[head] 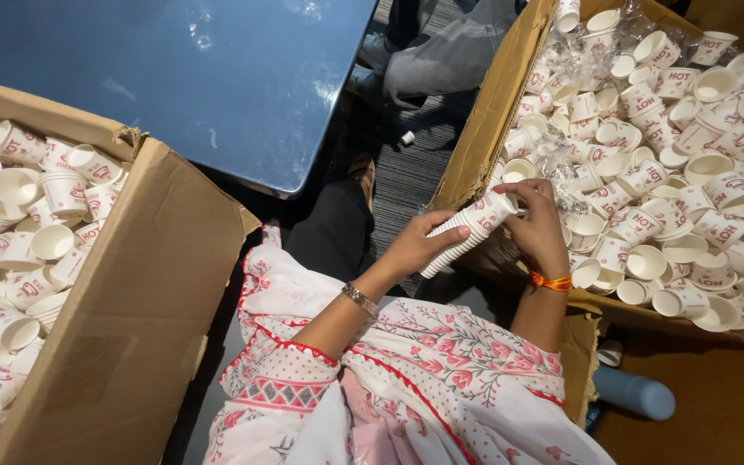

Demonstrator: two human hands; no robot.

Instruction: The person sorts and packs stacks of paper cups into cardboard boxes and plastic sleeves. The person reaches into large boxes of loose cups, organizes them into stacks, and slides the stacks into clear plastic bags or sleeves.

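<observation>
- Head view, looking down over a seated person's lap; floral white-and-red fabric fills the lower centre of the frame.
- Left hand, just right of centre, has its fingers wrapped closed around the lower part of a stack of nested paper cups, which lies tilted, open end up to the right.
- Right hand sits at the upper end of the stack, its fingers pinched on the topmost cup; whether that cup is fully seated I cannot tell.
- The stack is held in the air at the near edge of the right cardboard box, not resting on anything.
- Right box, upper right of the frame: full of loose small white cups with red print, lying at all angles, with crumpled clear plastic wrap among them.
- Left cardboard box, left edge of the frame: also holds many loose cups of the same kind, unsorted.
- Progress, as a judgement: one stack is partly built in hand; by far most cups in both boxes are loose, so most of the stacking looks undone. No finished stacks visible.
- Blue bench takes the upper left; another person's legs in grey trousers show top centre, well apart from the hands.
- A blue bottle lies on the floor, lower right.
</observation>
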